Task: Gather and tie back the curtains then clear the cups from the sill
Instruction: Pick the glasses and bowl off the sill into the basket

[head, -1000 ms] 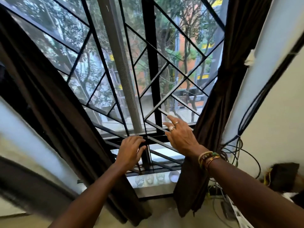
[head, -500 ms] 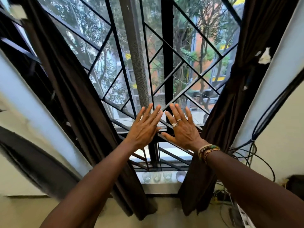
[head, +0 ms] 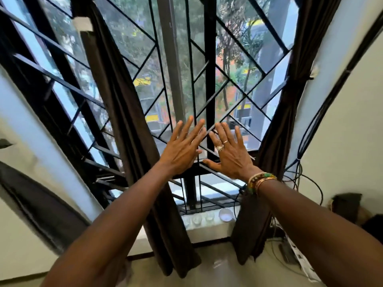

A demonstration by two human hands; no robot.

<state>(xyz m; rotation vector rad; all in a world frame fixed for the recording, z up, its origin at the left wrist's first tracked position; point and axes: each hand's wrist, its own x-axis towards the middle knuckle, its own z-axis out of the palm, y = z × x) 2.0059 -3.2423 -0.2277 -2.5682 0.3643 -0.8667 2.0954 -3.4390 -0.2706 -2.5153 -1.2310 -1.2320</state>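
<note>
The person is holding both hands up in front of the grille (head: 209, 79), between the two curtains. The left hand (head: 182, 151) and the right hand (head: 231, 157) are lying side by side with their backs to the camera, thumbs close together. The fingers (head: 187, 129) of both are spreading wide and straight, gripping nothing. Bracelets (head: 261, 181) are sitting on the right wrist.

The left curtain (head: 128, 125) is hanging as a narrow dark column just left of the hands, its hem falling past the sill (head: 207, 233). The right curtain (head: 277, 129) is hanging beside the right wrist and is cinched high up, near the wall. No tie is showing on the left one, though blur on that side may be hiding it.

The cups (head: 196, 220) are standing in a row on the sill, low between the two hems and well below the hands, with a rounder dish (head: 226, 215) just to their right.

By my reading the curtain step is ending and the cups are not yet being touched. If the left curtain is untied, the next move is calling for the left hand to swing out and close round the fabric. Otherwise both hands are needing to drop between the hems and pinch the cups singly. They are standing close together, so a careless reach is risking a knock. Cables (head: 310, 183) are dangling by the right curtain.
</note>
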